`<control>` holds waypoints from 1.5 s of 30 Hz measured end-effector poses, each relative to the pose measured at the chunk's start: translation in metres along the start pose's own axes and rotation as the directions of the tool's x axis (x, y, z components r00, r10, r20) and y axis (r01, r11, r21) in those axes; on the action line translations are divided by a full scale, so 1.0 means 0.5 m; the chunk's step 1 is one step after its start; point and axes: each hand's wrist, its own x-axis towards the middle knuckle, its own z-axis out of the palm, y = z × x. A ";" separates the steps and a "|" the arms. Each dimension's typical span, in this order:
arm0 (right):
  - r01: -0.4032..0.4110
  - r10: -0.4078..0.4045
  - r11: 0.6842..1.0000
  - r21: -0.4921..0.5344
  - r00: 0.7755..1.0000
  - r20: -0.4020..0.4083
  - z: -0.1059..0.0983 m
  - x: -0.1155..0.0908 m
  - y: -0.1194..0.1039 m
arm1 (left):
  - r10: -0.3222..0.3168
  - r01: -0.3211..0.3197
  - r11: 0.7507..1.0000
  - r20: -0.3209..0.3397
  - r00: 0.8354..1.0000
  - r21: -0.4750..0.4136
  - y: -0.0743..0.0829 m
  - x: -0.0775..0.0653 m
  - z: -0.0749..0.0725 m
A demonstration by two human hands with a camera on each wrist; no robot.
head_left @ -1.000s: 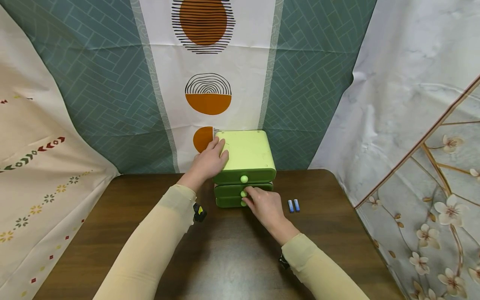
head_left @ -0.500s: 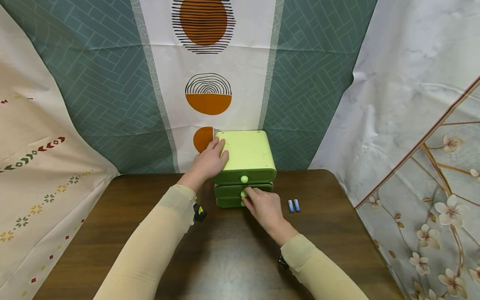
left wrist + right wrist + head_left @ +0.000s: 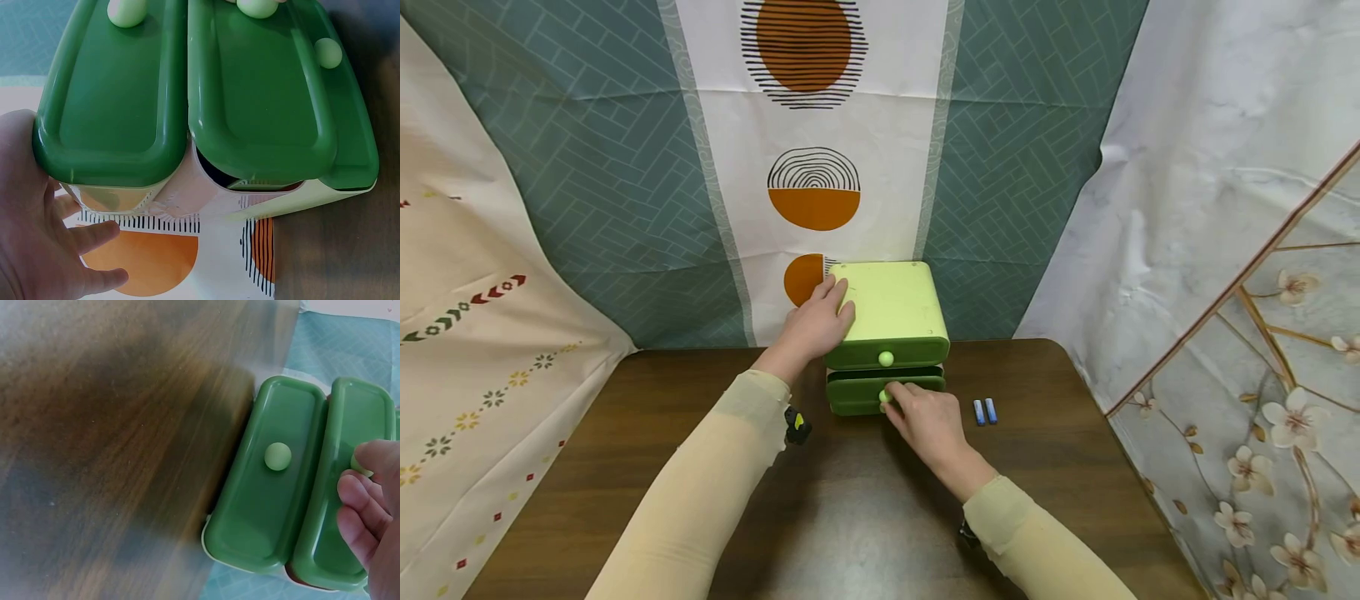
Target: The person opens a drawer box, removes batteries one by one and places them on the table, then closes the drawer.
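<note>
A small light-green cabinet (image 3: 891, 300) with dark green drawer fronts and round knobs stands at the table's back edge. Its middle drawer (image 3: 262, 87) sticks out past the top drawer (image 3: 115, 81) and bottom drawer (image 3: 265, 500), with a dark gap behind its front. My right hand (image 3: 928, 421) pinches the knob (image 3: 360, 466) of that middle drawer between thumb and fingers. On the cabinet's upper left edge rests my left hand (image 3: 816, 323), its fingers extended over the top and side. Two blue-and-white batteries (image 3: 979, 412) lie to the right of the cabinet.
The dark wooden table (image 3: 850, 517) stretches toward me and to both sides. Behind the cabinet hangs a patterned cloth (image 3: 895, 167), close to its back. Floral fabric (image 3: 1240, 375) borders the right side, and a cream cloth (image 3: 490, 350) the left.
The middle drawer has come out toward me, with my right hand on its knob, and a dark gap shows above it. My left hand has stayed on the cabinet.
</note>
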 end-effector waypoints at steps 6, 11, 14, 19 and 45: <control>0.009 -0.009 1.000 0.012 1.000 -0.006 -0.007 -0.007 -0.008 | -0.001 0.001 1.000 0.001 1.000 0.001 -0.001 0.000 0.001; 0.019 -0.019 1.000 0.019 0.999 -0.029 -0.014 -0.013 -0.013 | -0.001 0.001 1.000 0.000 1.000 0.009 -0.004 0.004 0.003; 0.021 -0.020 1.000 0.017 0.999 -0.033 -0.017 -0.017 -0.016 | 0.002 -0.002 1.000 -0.003 1.000 0.005 -0.004 0.004 0.003; 0.023 -0.022 1.000 0.018 0.999 -0.032 -0.024 -0.022 -0.021 | 0.003 -0.003 1.000 -0.009 1.000 -0.007 -0.002 0.000 0.002; 0.052 -0.051 0.998 0.033 0.998 -0.030 -0.049 -0.054 -0.044 | 0.007 -0.007 1.000 -0.006 1.000 -0.009 -0.004 -0.001 0.003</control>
